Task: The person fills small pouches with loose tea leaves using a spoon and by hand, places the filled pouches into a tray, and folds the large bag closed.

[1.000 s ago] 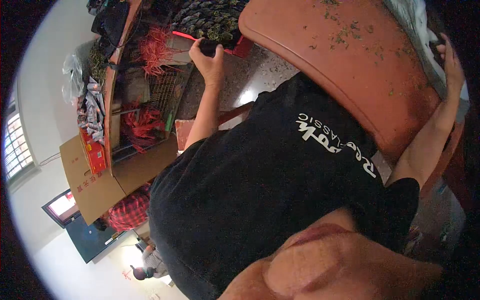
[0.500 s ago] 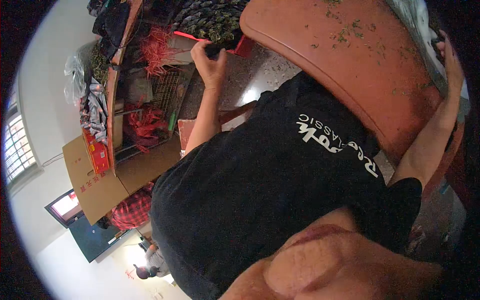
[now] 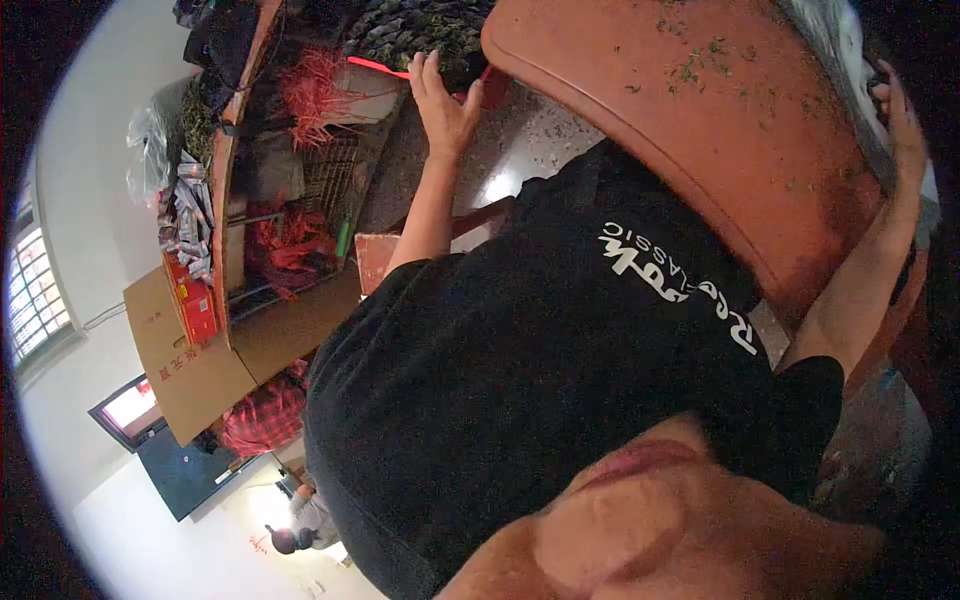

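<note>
My left hand [image 3: 442, 110] is at the red rim [image 3: 380, 67] of a container heaped with dark green, dried-looking leaves [image 3: 430, 30]. Its fingers are stretched and the thumb stands apart; nothing shows between them. At the far right, my right hand [image 3: 905, 135] is against a clear plastic bag [image 3: 838, 60] on the reddish-brown table [image 3: 680, 120]. Its fingers look bent at the bag's edge, partly in shadow. Small green leaf bits [image 3: 690, 68] lie scattered over the table.
Left of the container are shelves with red shredded strips [image 3: 310, 95], small silvery packets [image 3: 188, 215] and a cardboard box [image 3: 195, 375]. A person in a red checked shirt [image 3: 265, 415] and another person [image 3: 310, 520] are in the background.
My left hand has opened from a pinch at the container's rim and shifted slightly right and up. My right hand stays at the plastic bag.
</note>
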### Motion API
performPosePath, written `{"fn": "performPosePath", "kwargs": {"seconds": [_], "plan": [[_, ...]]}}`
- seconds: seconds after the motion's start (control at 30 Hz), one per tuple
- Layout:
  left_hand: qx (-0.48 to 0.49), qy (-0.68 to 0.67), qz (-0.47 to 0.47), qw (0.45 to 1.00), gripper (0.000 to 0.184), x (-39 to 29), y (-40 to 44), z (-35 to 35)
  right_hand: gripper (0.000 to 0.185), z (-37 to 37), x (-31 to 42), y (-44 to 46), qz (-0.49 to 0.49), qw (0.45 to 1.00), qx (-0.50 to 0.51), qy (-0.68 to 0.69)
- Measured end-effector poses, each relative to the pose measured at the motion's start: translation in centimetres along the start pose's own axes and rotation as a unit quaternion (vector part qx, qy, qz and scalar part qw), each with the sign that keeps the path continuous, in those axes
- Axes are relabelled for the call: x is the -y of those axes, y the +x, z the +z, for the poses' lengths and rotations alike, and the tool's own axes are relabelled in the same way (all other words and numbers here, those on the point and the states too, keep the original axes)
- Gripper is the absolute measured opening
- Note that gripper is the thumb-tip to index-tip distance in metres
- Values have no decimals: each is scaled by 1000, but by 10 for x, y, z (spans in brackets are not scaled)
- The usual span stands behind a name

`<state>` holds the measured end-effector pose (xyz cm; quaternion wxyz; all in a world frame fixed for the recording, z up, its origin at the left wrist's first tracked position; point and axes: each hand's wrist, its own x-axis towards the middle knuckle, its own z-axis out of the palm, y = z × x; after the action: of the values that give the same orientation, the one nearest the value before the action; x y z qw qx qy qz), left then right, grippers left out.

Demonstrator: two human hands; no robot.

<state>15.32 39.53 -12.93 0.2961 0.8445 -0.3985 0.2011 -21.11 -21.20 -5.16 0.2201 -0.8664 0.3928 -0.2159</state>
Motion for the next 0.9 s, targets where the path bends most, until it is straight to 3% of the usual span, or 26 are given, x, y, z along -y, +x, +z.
{"fn": "performPosePath", "kwargs": {"seconds": [0.47, 0.7, 0.9], "plan": [[46, 64, 6, 997, 76, 26, 4, 42, 53, 5, 3, -3, 1, 999, 6, -32], [26, 39, 9, 999, 86, 26, 6, 34, 46, -5, 9, 0, -22, 995, 62, -73], [-3, -12, -15, 1000, 92, 20, -1, 23, 47, -3, 12, -2, -14, 995, 48, -83]]}}
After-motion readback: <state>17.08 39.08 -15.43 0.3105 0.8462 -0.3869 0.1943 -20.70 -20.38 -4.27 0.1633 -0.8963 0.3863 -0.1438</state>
